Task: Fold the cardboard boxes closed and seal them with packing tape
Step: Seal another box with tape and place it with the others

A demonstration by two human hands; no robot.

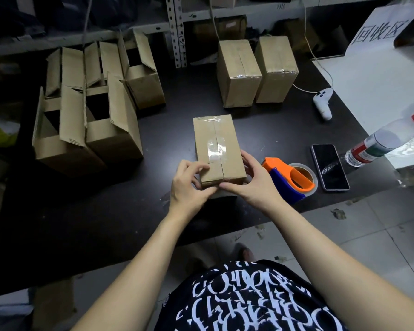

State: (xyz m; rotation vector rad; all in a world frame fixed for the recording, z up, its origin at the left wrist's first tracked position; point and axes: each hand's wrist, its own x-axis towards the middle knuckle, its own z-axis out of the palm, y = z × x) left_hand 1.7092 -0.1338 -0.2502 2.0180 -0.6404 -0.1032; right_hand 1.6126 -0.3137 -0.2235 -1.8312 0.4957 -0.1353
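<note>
Brown corrugated cardboard forms the small closed box [232,149] standing near the front middle of the dark matte table [81,211], its flaps folded flat and meeting in a seam down the centre of the top. A strip of clear glossy packing tape [214,146] runs along that seam from the far edge; the end nearest the person looks bare. Both hands are on the near end of the box. The left hand [189,185] wraps the near left corner, fingers curled and thumb pressed on the top close to the tape's end. The right hand [251,185] clasps the near right corner, thumb on the top edge and a finger stretched across the front face.

Just right of the box lies an orange and blue tape dispenser [294,180] with its roll, and beside it a dark-screened smartphone [330,167] lies flat. A clear plastic bottle with a red cap [387,142] stands at the right edge, and a white handheld controller [322,103] rests farther back. Two taped cardboard cartons [256,72] stand side by side at the rear, touching. A cluster of open-flapped cardboard cartons [86,115] crowds the left side of the table
</note>
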